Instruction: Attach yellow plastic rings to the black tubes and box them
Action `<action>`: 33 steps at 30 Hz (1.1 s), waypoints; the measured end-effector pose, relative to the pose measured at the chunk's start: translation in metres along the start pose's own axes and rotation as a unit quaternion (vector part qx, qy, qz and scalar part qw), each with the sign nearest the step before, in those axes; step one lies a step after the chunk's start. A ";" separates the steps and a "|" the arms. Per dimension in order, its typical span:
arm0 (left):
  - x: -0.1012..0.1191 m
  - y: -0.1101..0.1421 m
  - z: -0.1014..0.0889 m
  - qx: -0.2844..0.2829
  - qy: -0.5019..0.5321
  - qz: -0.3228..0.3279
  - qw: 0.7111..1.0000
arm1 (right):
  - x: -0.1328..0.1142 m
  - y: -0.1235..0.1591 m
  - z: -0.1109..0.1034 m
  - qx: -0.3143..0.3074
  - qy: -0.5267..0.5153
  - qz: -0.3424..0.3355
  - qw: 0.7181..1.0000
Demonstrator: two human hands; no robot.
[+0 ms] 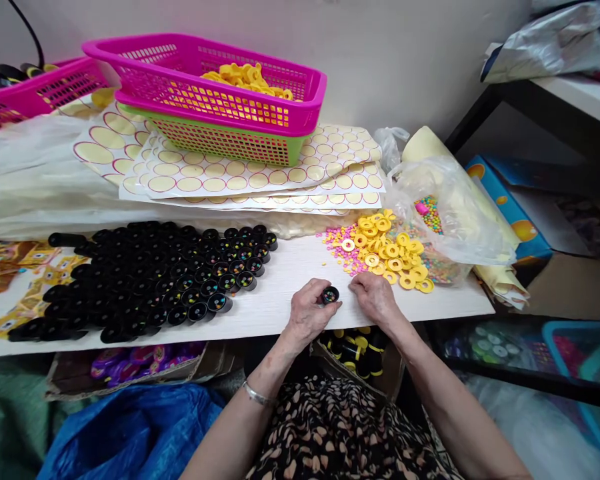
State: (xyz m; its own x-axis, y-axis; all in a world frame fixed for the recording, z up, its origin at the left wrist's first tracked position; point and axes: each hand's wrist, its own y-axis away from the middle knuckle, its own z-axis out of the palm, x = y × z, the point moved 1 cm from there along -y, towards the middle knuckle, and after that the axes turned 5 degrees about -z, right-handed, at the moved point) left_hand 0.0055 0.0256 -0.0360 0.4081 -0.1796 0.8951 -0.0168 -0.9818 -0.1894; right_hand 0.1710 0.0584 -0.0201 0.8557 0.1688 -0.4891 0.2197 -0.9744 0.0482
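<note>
Left hand: the left hand (306, 312) is clamping a black cup (331, 295) between thumb and fingers, mouth upward, coloured bits showing inside; clock directions below are taking this cup as centre.
Right hand: the right hand (375, 297) is curling its fingers at 3 o'clock, near the cup but apart from the left hand; whether it is gripping anything, I cannot tell.
Yellow rings: yellow rings (392, 251) are lying heaped at 2 o'clock; pink beads (336, 244) are scattering beside them at 12 o'clock.
Cup rows: black cups (197, 311) are standing massed at 9 o'clock on the white table (275, 307); several at the near side are showing coloured bits.
Sticker sheets: sticker sheets (220, 183) are lying stacked at 11 o'clock; a pink basket (300, 110) is resting above them inside a green basket (275, 148), holding more yellow pieces.
Below: a blue bag (135, 433) is lying at 8 o'clock.
</note>
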 end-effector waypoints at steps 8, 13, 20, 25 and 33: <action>-0.008 0.002 0.002 -0.025 -0.021 0.003 0.999 | 0.000 0.015 0.005 0.048 -0.018 -0.086 0.995; -0.006 0.002 0.003 -0.034 -0.022 0.005 0.999 | -0.023 0.021 0.001 0.102 -0.120 -0.143 0.977; -0.003 0.003 0.001 -0.051 -0.007 -0.003 0.999 | -0.041 0.015 -0.001 0.066 -0.029 -0.233 0.970; -0.003 0.003 0.000 -0.049 0.009 0.006 0.999 | -0.049 0.014 -0.002 0.026 0.069 -0.261 0.962; 0.000 0.001 -0.001 -0.053 -0.001 0.004 0.999 | -0.050 0.007 -0.010 -0.041 0.008 -0.249 0.968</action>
State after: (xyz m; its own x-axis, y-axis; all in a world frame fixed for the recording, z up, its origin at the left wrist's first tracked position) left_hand 0.0043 0.0244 -0.0360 0.4102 -0.1882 0.8923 -0.1162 -0.9813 -0.1536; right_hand 0.1344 0.0450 0.0136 0.6411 0.6179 -0.4552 0.6427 -0.7564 -0.1215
